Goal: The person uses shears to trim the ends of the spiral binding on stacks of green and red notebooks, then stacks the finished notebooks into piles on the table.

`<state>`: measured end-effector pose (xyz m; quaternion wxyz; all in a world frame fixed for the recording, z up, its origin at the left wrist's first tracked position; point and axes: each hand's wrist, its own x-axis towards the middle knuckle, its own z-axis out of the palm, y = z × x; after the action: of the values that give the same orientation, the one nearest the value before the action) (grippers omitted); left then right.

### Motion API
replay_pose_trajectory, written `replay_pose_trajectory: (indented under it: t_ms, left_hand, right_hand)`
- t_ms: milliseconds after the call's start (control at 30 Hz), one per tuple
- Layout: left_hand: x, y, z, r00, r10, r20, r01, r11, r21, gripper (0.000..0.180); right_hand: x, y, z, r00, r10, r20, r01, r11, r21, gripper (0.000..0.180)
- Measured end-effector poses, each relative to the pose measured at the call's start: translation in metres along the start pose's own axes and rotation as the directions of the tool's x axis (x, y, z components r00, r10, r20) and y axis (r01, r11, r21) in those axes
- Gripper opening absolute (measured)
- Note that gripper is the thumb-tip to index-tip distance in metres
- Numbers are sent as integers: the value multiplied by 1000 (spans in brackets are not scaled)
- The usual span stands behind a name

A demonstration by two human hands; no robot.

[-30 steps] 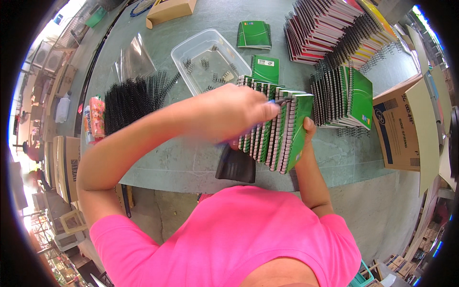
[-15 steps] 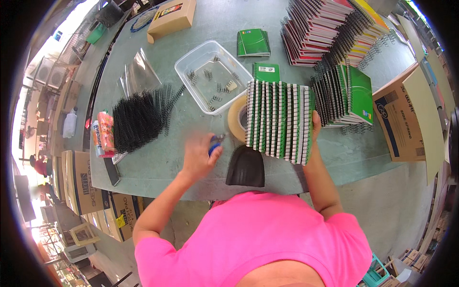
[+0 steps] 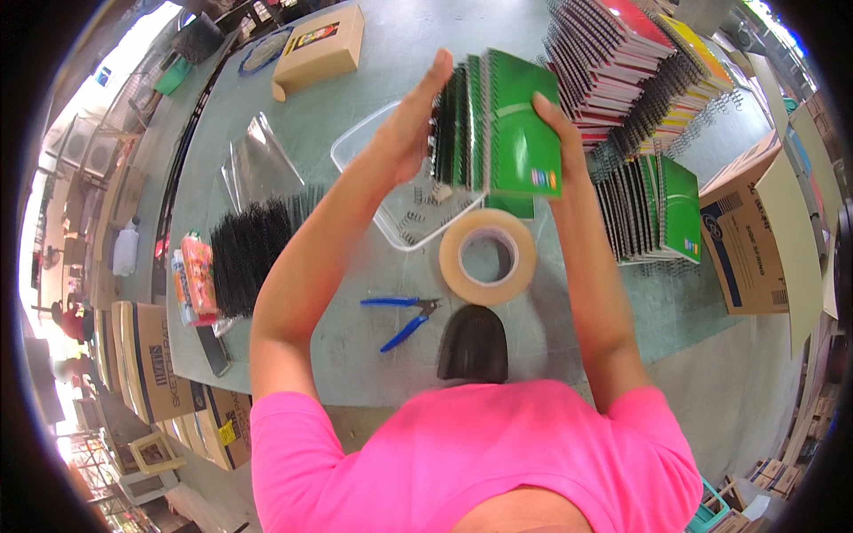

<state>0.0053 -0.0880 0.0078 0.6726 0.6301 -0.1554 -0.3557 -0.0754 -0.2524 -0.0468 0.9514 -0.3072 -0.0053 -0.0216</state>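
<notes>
Green notebook stack [image 3: 526, 147] has shifted from over the tape roll [image 3: 487, 293] to beyond it, away from the wearer; blue-handled pliers [image 3: 407, 330], earlier in the left hand [image 3: 404, 138], now lie open on the desk [image 3: 382, 266], left of the roll and nearer the wearer. Stack: several spiral-bound books, glossy green front cover, pale curve, small coloured blocks near the bottom. Roll: smooth translucent amber ring. Clear plastic tray [image 3: 360, 138] beyond-left of roll, loose dark coils inside. Stack sits between both hands: right hand [image 3: 569, 142] grips its right edge, thumb on cover; left is flat, fingers extended, at its left side. Can't tell if left is pressing.
</notes>
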Motion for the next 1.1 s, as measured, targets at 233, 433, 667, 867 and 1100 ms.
replay_pose_trajectory:
  t_ms: [233,433,667,867,1100]
  left_hand:
    - [73,11,-39,995,85,49,-80,992,-93,42]
    - [98,11,-28,997,-8,-74,18,989,146,49]
    - [152,-1,-24,998,21,-62,-42,933,-356,60]
    - [171,-53,-26,982,-158,-103,111,924,-365,59]
    - [151,-44,-13,989,-143,-46,91,815,-572,75]
  right_hand:
    - [69,5,-46,946,-237,221,121,892,436,46]
    - [86,-16,-71,986,-109,122,84,978,193,46]
    - [163,-50,-47,988,97,-119,-130,939,-317,39]
    - [166,-27,-81,935,110,-336,-278,816,-507,44]
    - [146,-24,-72,920,55,-388,-215,898,-384,43]
